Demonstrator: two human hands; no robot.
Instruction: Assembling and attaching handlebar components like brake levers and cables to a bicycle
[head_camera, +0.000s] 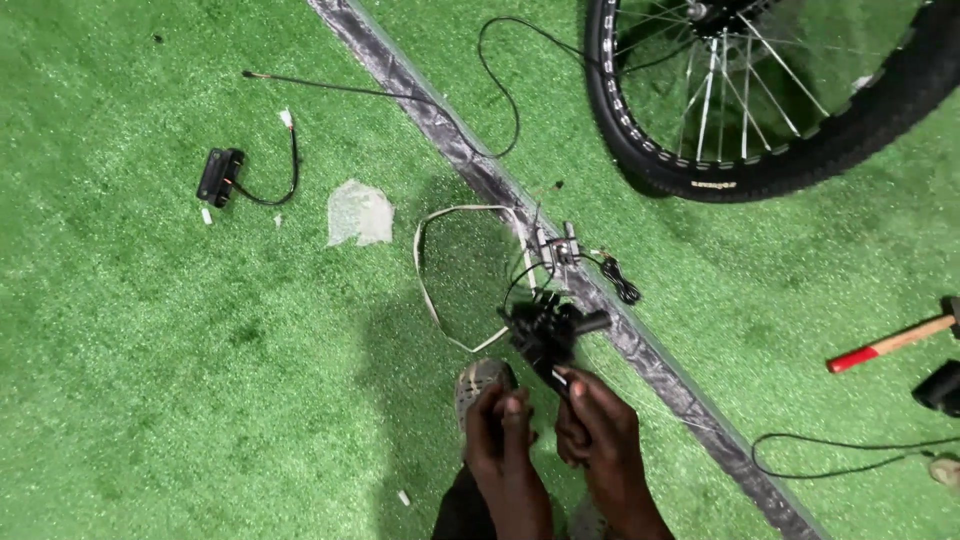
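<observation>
My right hand (598, 430) grips the lower end of a black brake-lever assembly (548, 328) held above the green turf. A thin black cable (520, 275) and a white cable housing (428, 280) loop away from the assembly. My left hand (500, 425) sits just left of the right hand, fingers curled together close to the assembly's base; what it holds is hidden. Under the hands lies my grey shoe (478, 382).
A bicycle wheel (760, 110) stands at the top right. A grey seam strip (600, 310) crosses the turf diagonally. A red-handled hammer (890, 345) lies at the right, a small black part with wire (222, 177) and a clear plastic bag (358, 213) at the left.
</observation>
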